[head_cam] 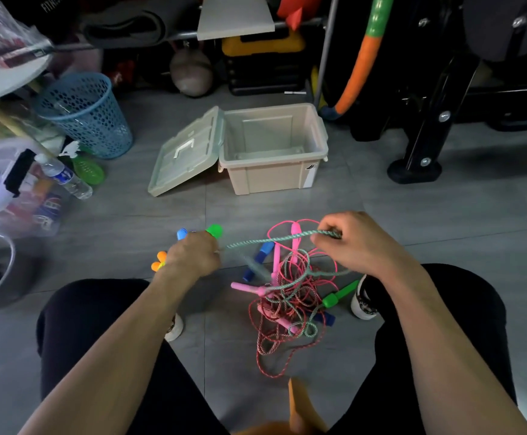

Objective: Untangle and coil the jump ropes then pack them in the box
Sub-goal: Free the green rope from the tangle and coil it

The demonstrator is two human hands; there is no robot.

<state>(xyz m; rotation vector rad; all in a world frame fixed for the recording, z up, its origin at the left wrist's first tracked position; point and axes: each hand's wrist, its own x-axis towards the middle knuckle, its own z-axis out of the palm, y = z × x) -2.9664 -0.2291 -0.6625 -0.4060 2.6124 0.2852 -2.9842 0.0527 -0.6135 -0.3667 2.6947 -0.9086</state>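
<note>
From the head camera, the person sits on the grey tiled floor (pixel 130 309) with knees apart. The left hand (pixel 193 255) is curled round a bundle of plastic handles; a green handle tip (pixel 214 231), a blue one (pixel 181 233) and orange ones (pixel 158 260) stick out of the fist. The right hand (pixel 347 243) pinches a green-and-white twisted jump rope (pixel 271 240), stretched nearly taut between the two hands.

Below that span lies the tangled heap of pink and red-white cords (pixel 282 296) on the floor between the feet, with pink handles (pixel 276 255), a dark blue handle (pixel 257 260) and a second green handle (pixel 339 295) caught in it. The beige plastic storage box (pixel 271 177) stands open and empty farther ahead, its hinged lid (pixel 187 155) leaning out to the left.

The step in hand looks like freeing the green rope. Best to follow it hand over hand toward the heap, lifting loops off rather than tugging, since pulling hard would likely tighten the knots. Keeping the gathered handles firmly in the left fist should stop freed ends dropping back into the pile.
</note>
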